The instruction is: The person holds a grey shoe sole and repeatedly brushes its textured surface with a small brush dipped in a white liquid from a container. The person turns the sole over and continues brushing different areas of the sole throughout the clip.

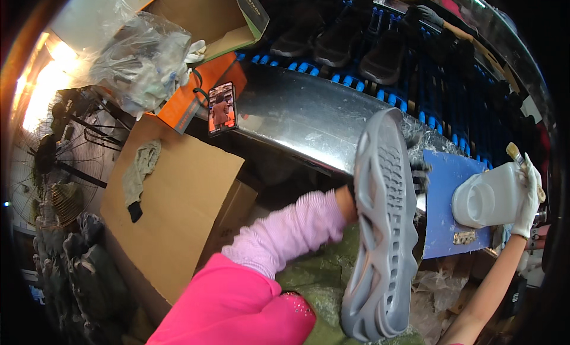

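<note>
A large grey moulded shoe sole (387, 220) stands lengthwise before me, its inner side with holes and ridges facing up. My left hand (420, 178), in a dark glove, grips it from behind; only the fingertips and wrist show past its edges. At the right, my right hand (529, 202) wears a white glove and is closed around a brush (515, 153) with pale bristles and a wooden handle. That hand is beside the mouth of a translucent white plastic container (494, 198), which lies tilted on a blue board (438, 238). Whether the glove touches the container, I cannot tell.
Dark shoes (383, 55) sit on a roller conveyor (414, 91) with blue parts, behind a metal ledge (303, 104). A phone (221, 109) leans by an orange box (178, 107). Cardboard (173, 202) and a fan (49, 167) stand left. Another person's gloved hand (431, 15) is across the conveyor.
</note>
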Available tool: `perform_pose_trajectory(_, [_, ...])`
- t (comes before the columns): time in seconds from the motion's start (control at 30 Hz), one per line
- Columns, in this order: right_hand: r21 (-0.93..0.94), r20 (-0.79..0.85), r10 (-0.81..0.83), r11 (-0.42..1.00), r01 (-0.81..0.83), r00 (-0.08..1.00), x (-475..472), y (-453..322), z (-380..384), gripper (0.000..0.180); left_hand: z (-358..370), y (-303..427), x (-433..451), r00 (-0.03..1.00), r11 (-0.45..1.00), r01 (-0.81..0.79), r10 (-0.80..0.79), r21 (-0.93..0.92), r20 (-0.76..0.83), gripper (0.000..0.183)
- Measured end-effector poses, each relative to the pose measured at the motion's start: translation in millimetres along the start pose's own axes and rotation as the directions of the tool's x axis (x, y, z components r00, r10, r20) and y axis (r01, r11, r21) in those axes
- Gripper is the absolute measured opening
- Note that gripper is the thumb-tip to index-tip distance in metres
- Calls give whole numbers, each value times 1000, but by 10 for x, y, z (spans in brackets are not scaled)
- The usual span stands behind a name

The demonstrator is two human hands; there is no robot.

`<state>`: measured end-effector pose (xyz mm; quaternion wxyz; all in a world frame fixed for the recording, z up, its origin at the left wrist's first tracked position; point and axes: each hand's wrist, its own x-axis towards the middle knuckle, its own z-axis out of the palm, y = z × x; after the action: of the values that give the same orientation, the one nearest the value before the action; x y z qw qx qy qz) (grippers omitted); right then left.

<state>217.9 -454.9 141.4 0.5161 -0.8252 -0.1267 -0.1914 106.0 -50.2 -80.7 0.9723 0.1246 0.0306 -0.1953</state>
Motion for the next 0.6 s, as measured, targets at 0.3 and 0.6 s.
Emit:
perform_pose_trajectory(0.3, [34,-14,0,999,0,1000,-18,84,-63,43,689,239,-1236,977,988,148,-139,-42,159,64])
perform_pose_trajectory(0.6, [17,-87,40,999,-38,995,-18,152,-71,46,507,148,-1211,932,893,290,-181,-343,315,72])
